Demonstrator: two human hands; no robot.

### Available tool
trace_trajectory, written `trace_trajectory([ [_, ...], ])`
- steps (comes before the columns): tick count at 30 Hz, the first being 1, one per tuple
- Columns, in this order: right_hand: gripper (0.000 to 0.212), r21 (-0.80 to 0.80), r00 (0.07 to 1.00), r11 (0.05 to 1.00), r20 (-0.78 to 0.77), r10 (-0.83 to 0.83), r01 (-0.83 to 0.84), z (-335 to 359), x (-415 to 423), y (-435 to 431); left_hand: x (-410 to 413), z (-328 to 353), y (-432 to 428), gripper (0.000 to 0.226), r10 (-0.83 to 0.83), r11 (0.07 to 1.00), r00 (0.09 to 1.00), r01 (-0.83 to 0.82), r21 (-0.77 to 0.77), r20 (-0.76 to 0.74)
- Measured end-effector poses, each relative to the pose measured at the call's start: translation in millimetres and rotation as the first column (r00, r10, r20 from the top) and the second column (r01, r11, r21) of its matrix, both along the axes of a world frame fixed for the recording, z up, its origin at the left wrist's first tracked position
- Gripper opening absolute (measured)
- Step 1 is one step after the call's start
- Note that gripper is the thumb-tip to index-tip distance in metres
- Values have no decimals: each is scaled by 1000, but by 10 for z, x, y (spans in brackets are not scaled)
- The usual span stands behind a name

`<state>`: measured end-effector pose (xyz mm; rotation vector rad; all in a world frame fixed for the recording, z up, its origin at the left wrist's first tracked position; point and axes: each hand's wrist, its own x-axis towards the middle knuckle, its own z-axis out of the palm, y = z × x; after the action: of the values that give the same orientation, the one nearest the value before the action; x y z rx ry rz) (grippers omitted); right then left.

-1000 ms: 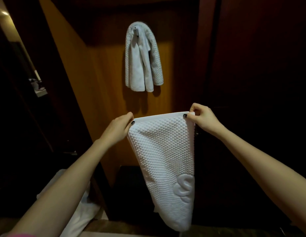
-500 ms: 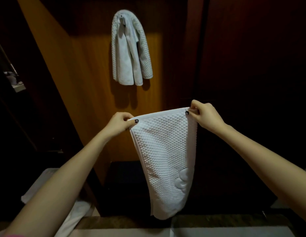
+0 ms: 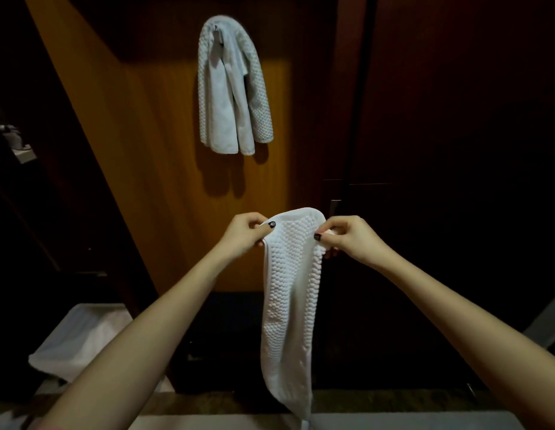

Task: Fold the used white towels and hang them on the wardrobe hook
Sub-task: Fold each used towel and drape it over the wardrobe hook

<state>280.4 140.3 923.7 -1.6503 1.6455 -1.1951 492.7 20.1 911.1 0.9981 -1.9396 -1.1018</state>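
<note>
The left hand [image 3: 243,232] pinches one top corner of a white waffle-textured towel [image 3: 288,293], thumb over its front edge and fingers curled behind. The right hand [image 3: 350,238] pinches the opposite top corner in the same way. The two hands sit near each other, so the towel's top edge arches up between them, and the rest hangs straight down as a narrow folded strip. Above, a second towel [image 3: 231,88] is draped over the hook [image 3: 216,27] on the lit wooden wardrobe panel [image 3: 146,156].

Both hands [image 3: 296,235] pinch a white towel [image 3: 288,308] below another hung towel [image 3: 231,88].
</note>
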Motion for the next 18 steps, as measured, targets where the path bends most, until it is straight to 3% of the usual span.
trace_trajectory([
  [4,19,126,987,980,-28,161,-156,129,135,-40,-25,145,45,12,-109,994,994,109,-10,2],
  [8,4,-21,961,983,-211,176,-184,247,283,-31,58,198,77,7,-209,964,971,224,144,-111],
  [12,6,-175,927,962,-350,136,-208,376,392,-74,156,258,101,11,-271,892,931,339,299,-246],
  [15,8,-153,897,962,-419,143,-225,448,421,-139,199,282,120,15,-261,883,923,346,316,-281],
  [18,4,-105,913,962,-355,202,-254,489,470,-185,210,258,144,17,-198,887,912,323,329,-360],
])
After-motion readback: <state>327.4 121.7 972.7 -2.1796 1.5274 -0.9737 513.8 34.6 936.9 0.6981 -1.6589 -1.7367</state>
